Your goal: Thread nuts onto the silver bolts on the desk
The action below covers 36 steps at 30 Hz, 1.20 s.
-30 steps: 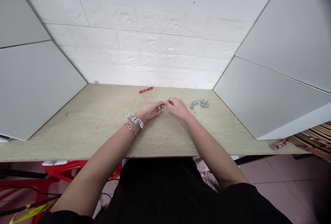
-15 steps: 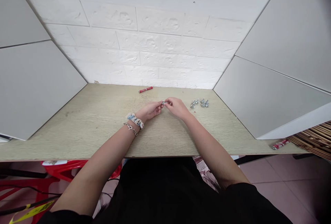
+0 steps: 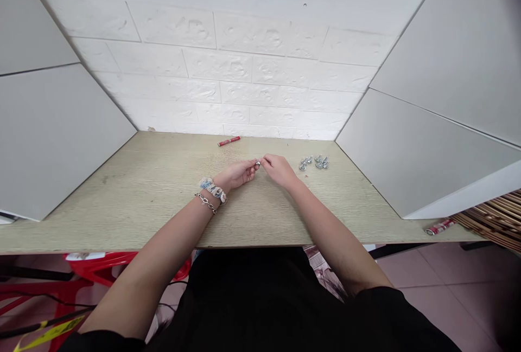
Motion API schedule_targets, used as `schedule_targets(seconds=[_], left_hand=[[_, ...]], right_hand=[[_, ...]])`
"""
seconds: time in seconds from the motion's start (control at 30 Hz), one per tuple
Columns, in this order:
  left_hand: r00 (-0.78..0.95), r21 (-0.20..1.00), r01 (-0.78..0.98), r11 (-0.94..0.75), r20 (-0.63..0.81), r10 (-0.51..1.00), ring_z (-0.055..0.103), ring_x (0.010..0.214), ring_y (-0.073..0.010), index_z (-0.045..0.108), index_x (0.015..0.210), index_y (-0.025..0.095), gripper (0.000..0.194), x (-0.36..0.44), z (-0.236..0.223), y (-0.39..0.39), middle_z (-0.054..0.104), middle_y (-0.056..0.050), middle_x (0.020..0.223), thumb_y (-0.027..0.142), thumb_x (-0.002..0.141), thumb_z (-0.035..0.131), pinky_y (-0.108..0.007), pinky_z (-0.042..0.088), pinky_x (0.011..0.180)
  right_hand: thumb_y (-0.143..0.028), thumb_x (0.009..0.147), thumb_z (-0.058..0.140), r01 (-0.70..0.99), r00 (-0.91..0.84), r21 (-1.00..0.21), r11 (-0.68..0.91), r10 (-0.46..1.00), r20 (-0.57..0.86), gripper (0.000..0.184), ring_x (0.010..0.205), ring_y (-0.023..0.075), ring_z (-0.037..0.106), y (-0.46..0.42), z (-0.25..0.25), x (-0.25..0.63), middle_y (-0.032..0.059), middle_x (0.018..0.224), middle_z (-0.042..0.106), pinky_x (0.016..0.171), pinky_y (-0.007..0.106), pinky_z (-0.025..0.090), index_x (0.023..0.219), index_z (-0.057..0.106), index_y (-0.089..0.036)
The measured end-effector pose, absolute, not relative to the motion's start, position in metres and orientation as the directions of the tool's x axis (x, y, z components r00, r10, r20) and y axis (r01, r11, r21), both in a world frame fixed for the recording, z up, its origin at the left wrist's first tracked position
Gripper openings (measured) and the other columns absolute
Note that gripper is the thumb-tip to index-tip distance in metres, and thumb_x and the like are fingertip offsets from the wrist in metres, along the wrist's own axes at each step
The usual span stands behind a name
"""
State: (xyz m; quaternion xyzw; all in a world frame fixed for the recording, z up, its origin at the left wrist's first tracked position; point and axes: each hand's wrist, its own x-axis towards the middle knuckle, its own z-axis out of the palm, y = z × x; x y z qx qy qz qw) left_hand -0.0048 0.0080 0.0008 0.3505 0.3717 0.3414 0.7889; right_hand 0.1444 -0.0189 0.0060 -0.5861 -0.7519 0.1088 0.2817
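Note:
Over the middle of the table, my left hand (image 3: 241, 173) pinches the wide end of a small metal bolt (image 3: 258, 163) between thumb and fingertips. My right hand (image 3: 279, 170) meets it from the other side, its thumb and forefinger closed at the bolt's other end. The bolt's shank is mostly hidden behind those fingers. To the right of my right hand, several similar silver bolts (image 3: 319, 163) with wide round bases lie in a loose group.
A red marker-like tube (image 3: 229, 141) lies near the white brick-pattern wall. Grey panels (image 3: 73, 135) flank the wooden table (image 3: 163, 189). At the front right edge are another red tube (image 3: 439, 226) and a brown slatted object (image 3: 492, 216). A red plastic stool (image 3: 97, 266) stands below left.
My right hand's fingers have shifted and curled more over the bolt. Its shank, partly visible before, is now mostly covered. My left hand has stayed nearly still.

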Motion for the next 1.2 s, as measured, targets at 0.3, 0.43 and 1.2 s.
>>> schedule_targets(seconds=[0.3,0.43,1.2], left_hand=[[0.517,0.789,-0.315,0.528,-0.324,0.793,0.046,0.044,-0.0004,0.057,0.076,0.01,0.015,-0.006,-0.0003,0.01,0.055,0.001,0.059,0.013,0.087,0.049,-0.011,0.042,0.045],[0.522,0.783,-0.324,0.53,-0.319,0.791,0.047,0.044,-0.0006,0.058,0.078,0.01,0.013,-0.0067,-0.0007,0.0109,0.057,0.001,0.06,0.013,0.087,0.049,-0.011,0.042,0.045],[0.568,0.736,-0.356,0.576,-0.318,0.759,0.048,0.044,-0.0001,0.057,0.078,0.009,0.016,-0.0075,0.0002,0.0119,0.058,0.0,0.062,0.014,0.088,0.047,-0.011,0.043,0.046]], right_hand=[[-0.029,0.083,0.043,0.709,-0.131,-0.636,0.307,0.942,0.308,0.028,0.071,0.0123,0.054,-0.0191,0.0052,0.147,0.0,0.088,0.064,0.07,0.026,0.038,0.108,0.054,-0.023],[-0.021,0.078,0.047,0.712,-0.173,-0.611,0.346,0.93,0.326,0.023,0.068,0.0115,0.053,-0.0148,0.0008,0.1483,-0.0002,0.09,0.064,0.07,0.026,0.039,0.098,0.058,-0.022],[-0.03,0.083,0.044,0.67,-0.147,-0.663,0.335,0.935,0.324,0.021,0.068,0.0117,0.051,-0.0194,0.0067,0.1475,-0.0006,0.081,0.064,0.065,0.024,0.037,0.094,0.059,-0.021]])
